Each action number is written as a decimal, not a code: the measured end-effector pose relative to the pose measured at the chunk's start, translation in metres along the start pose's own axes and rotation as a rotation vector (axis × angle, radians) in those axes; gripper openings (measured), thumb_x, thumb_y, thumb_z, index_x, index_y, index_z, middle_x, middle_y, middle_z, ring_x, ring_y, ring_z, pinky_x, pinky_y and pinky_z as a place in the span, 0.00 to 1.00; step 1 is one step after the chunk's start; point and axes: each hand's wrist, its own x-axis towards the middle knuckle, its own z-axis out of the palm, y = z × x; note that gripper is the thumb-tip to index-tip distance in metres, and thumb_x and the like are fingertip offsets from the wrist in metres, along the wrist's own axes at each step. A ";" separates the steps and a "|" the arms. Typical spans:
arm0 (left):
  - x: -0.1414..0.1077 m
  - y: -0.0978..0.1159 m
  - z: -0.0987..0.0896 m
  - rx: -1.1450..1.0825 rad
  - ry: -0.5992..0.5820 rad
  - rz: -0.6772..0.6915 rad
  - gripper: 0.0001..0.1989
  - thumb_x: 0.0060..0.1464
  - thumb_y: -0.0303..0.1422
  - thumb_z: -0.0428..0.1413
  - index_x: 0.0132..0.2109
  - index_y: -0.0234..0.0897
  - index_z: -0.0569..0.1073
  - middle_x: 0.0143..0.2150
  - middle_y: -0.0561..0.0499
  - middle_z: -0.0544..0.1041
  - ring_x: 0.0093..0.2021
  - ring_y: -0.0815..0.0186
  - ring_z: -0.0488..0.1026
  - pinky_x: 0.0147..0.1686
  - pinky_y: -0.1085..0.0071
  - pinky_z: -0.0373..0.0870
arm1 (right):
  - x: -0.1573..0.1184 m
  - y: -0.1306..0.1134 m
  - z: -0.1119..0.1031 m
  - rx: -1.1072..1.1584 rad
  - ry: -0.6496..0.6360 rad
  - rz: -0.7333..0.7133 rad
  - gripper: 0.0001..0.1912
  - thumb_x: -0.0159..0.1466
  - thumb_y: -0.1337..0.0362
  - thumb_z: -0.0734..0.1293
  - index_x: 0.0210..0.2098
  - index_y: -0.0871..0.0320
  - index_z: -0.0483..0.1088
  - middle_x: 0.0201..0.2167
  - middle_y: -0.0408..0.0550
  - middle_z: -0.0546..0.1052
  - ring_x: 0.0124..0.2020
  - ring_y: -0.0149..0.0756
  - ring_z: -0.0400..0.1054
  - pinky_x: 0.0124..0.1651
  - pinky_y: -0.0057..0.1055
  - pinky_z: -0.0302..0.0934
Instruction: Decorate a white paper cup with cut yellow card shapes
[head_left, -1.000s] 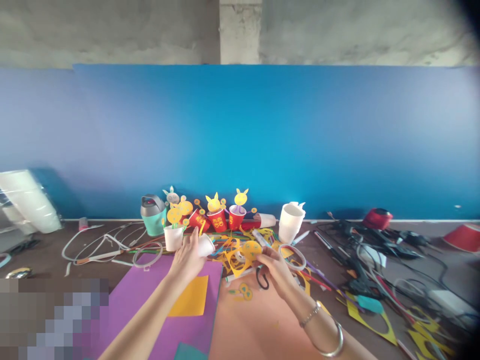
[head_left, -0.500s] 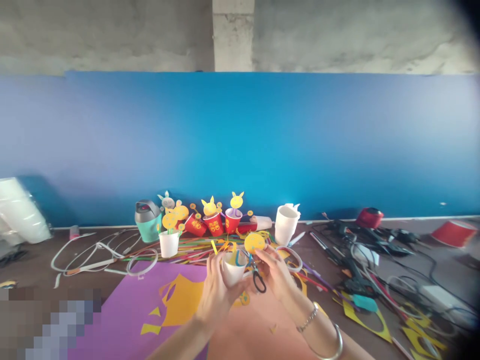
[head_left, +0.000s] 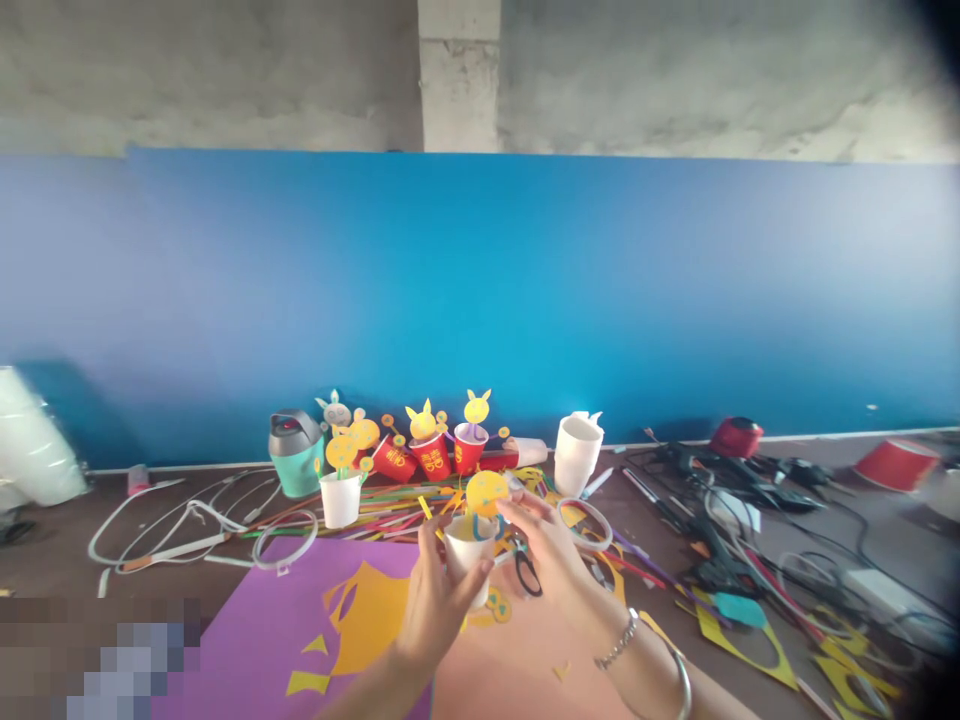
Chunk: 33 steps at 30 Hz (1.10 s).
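Note:
Around a white paper cup [head_left: 469,555], which stands upright over the orange sheet, my left hand [head_left: 435,605] has its fingers and thumb closed. A yellow paper disc [head_left: 486,492] sits just above the cup's rim. My right hand [head_left: 546,540] pinches the disc's right edge. Blue and yellow strips show at the cup's mouth, but I cannot tell how they join the disc. Scissors with a black handle [head_left: 527,572] lie just below my right hand. Small yellow cut-outs with round markings [head_left: 497,605] rest beside the cup's base.
A white cup with yellow paper figures [head_left: 340,500] and several red cups [head_left: 430,458] line the back, near a teal container [head_left: 296,460]. Colourful pipe cleaners [head_left: 390,505] lie before them. White cups [head_left: 577,455] stand right of centre. Glue guns and cables [head_left: 720,570] crowd the right.
My right hand has brought the yellow disc left and slightly down, over the cup's mouth. My left hand still grips the cup. The view has shifted slightly.

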 end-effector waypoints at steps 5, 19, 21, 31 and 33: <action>0.000 0.006 -0.005 0.047 0.031 -0.003 0.33 0.54 0.51 0.61 0.58 0.40 0.59 0.46 0.42 0.77 0.41 0.55 0.77 0.40 0.61 0.75 | 0.007 -0.005 0.013 -0.134 -0.103 -0.140 0.10 0.57 0.57 0.72 0.28 0.57 0.73 0.31 0.45 0.75 0.36 0.40 0.69 0.38 0.32 0.62; 0.000 -0.004 -0.004 0.038 0.064 0.066 0.28 0.54 0.47 0.62 0.55 0.42 0.61 0.47 0.44 0.78 0.42 0.56 0.78 0.40 0.61 0.76 | 0.014 0.012 0.014 -0.351 -0.027 -0.233 0.10 0.61 0.57 0.67 0.31 0.57 0.68 0.29 0.45 0.73 0.31 0.38 0.66 0.33 0.31 0.59; -0.001 -0.004 -0.005 0.018 0.058 0.081 0.29 0.54 0.47 0.63 0.55 0.42 0.61 0.50 0.43 0.77 0.44 0.55 0.78 0.42 0.60 0.76 | 0.012 0.012 0.015 -0.346 -0.035 -0.236 0.10 0.62 0.57 0.67 0.32 0.57 0.68 0.30 0.46 0.73 0.32 0.38 0.66 0.33 0.31 0.59; -0.002 -0.002 -0.005 0.029 0.052 0.074 0.30 0.53 0.49 0.63 0.55 0.40 0.62 0.49 0.42 0.77 0.44 0.55 0.78 0.41 0.61 0.76 | 0.012 0.011 0.015 -0.378 -0.021 -0.290 0.10 0.62 0.57 0.66 0.29 0.55 0.64 0.27 0.43 0.70 0.31 0.37 0.65 0.34 0.32 0.58; -0.002 0.001 -0.006 0.044 0.064 0.074 0.29 0.53 0.49 0.63 0.54 0.40 0.63 0.48 0.42 0.77 0.42 0.56 0.78 0.40 0.62 0.76 | 0.012 0.012 0.015 -0.380 -0.021 -0.302 0.10 0.61 0.57 0.66 0.29 0.55 0.64 0.27 0.43 0.70 0.31 0.37 0.64 0.34 0.32 0.58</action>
